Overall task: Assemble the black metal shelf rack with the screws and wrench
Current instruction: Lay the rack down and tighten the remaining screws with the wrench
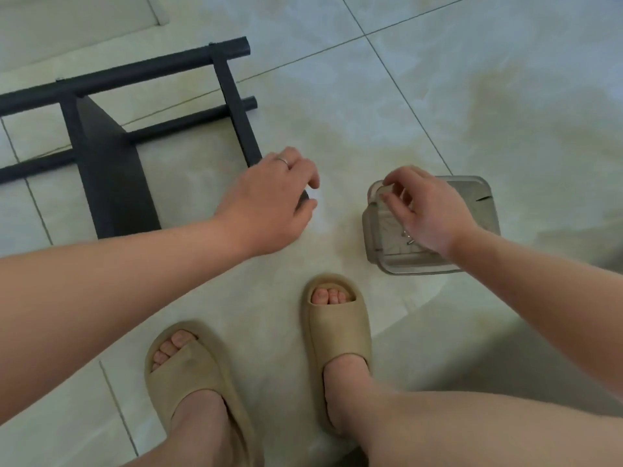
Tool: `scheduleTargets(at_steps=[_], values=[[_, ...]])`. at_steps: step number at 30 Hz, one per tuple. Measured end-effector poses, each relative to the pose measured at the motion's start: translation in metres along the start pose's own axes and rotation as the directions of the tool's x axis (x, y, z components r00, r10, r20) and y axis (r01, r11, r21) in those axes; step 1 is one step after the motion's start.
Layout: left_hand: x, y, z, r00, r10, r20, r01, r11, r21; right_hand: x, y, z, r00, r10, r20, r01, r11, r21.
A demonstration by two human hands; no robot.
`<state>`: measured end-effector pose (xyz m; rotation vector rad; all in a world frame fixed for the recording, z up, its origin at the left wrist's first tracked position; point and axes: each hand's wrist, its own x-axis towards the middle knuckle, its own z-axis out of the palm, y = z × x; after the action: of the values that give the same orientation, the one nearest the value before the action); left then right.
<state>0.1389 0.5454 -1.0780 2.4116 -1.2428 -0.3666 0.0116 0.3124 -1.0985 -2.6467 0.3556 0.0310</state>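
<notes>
Rack frame: black tubes, flat crossbars; left hand grips end.

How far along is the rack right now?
Done: part of the black frame looks joined, lying on the floor. In hand: left hand grips its bar end; right hand hovers over the clear container of screws. Left: likely fitting and tightening more screws.
</notes>
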Motion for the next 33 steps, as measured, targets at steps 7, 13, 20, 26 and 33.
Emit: scheduleTargets(at_steps=[7, 13, 20, 26, 33], values=[[0.029, 0.051, 0.031, 0.768, 0.358, 0.531, -0.541, 0.807, 0.239, -0.016, 0.082, 0.010, 0.906, 0.391, 0.164, -0.386, 0.920, -0.065], [0.054, 0.070, 0.082, 0.747, 0.313, 0.587, -0.515, 0.830, 0.213, 0.004, 0.119, 0.036, 0.794, 0.545, 0.270, -0.536, 0.837, -0.111], [0.048, 0.052, 0.101, 0.817, 0.318, 0.482, -0.459, 0.864, 0.208, 0.025, 0.134, 0.057, 0.803, 0.521, 0.291, -0.486, 0.854, -0.188], [0.045, 0.044, 0.100, 0.844, 0.309, 0.439, -0.422, 0.888, 0.186, 0.024, 0.128, 0.075, 0.839, 0.502, 0.208, -0.434, 0.849, -0.301], [0.040, 0.043, 0.100, 0.857, 0.306, 0.413, -0.406, 0.896, 0.179, 0.033, 0.116, 0.085, 0.824, 0.552, 0.130, -0.457, 0.782, -0.424]])
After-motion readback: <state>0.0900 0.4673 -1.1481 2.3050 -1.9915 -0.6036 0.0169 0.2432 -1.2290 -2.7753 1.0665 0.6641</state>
